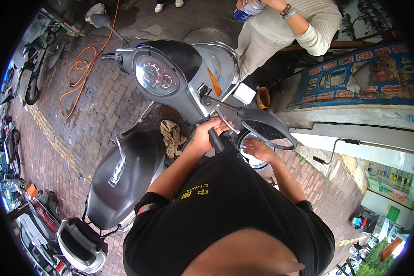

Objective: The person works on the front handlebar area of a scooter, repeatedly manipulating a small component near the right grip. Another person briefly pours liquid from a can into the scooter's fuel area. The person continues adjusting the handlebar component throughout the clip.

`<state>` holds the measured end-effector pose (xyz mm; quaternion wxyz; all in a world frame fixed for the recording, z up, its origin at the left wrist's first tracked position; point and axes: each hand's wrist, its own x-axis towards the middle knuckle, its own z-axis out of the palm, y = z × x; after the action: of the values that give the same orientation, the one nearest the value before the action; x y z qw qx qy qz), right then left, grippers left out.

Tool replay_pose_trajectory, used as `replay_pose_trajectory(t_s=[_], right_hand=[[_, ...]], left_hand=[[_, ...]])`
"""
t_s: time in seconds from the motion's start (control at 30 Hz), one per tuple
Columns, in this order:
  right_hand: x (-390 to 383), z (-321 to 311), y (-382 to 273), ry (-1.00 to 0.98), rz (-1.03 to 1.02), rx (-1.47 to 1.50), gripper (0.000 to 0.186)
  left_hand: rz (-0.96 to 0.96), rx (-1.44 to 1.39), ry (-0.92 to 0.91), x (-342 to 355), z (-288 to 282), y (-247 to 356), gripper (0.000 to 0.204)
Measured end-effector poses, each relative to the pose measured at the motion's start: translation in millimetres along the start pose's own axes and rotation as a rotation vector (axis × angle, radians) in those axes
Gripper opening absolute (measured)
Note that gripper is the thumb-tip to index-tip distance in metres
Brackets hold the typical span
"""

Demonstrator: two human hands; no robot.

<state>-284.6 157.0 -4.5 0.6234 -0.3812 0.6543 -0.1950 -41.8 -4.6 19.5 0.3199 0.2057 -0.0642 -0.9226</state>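
Note:
My left hand is closed around the scooter's right handlebar, beside the brake lever. My right hand is lower and to the right, at a white bucket, its fingers loosely bent and apart with nothing visible in them; whether it touches the bucket I cannot tell. Above my hands are the scooter's round dashboard and a black mirror. A crumpled brown rag lies left of my left hand, and the black seat fills the lower left beside me.
A person in a cream sweater holds a can beyond the scooter. An orange hose lies coiled on the brick paving. Parked scooters line the left. A painted signboard and a step stand at the right.

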Motion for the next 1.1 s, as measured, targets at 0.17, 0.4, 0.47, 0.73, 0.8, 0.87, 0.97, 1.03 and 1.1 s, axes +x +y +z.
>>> replay_pose_trajectory(t_s=[0.17, 0.4, 0.47, 0.73, 0.8, 0.87, 0.97, 1.03, 1.1], right_hand=[[-1.4, 0.1, 3.3, -0.016, 0.012, -0.012, 0.051], [-1.2, -2.1, 13.0, -0.014, -0.013, 0.019, 0.050], [-5.1, -3.9, 7.8, -0.005, -0.005, 0.003, 0.050], [-7.7, -0.8, 5.3, 0.006, -0.015, -0.044, 0.051], [-9.5, 0.3, 4.7, 0.004, -0.015, -0.060, 0.051], [-11.1, 0.7, 5.6, 0.006, -0.013, -0.089, 0.051], [-12.8, 1.3, 7.1, -0.006, -0.024, -0.055, 0.050], [-15.0, 1.7, 5.2, -0.003, -0.020, -0.075, 0.050], [-16.0, 0.9, 5.1, 0.000, -0.022, -0.078, 0.049]], left_hand=[[-0.056, 0.122, 0.248, -5.6, -7.8, -0.4, 0.019], [-0.060, 0.110, 0.222, -11.4, 3.4, 2.7, 0.026], [-0.015, 0.043, 0.024, -5.8, 3.6, -0.8, 0.035], [-0.042, -0.040, 0.063, -5.8, 7.7, 2.2, 0.039], [-0.034, -0.040, 0.036, -4.8, 5.3, 1.7, 0.037], [-0.017, -0.030, 0.025, -2.8, 4.3, 0.0, 0.034], [-0.028, 0.057, 0.141, -4.2, -3.4, -0.5, 0.028], [-0.034, 0.126, 0.255, -5.7, -10.7, -2.6, 0.024], [-0.027, 0.185, 0.355, -5.9, -9.7, -3.5, 0.019]])
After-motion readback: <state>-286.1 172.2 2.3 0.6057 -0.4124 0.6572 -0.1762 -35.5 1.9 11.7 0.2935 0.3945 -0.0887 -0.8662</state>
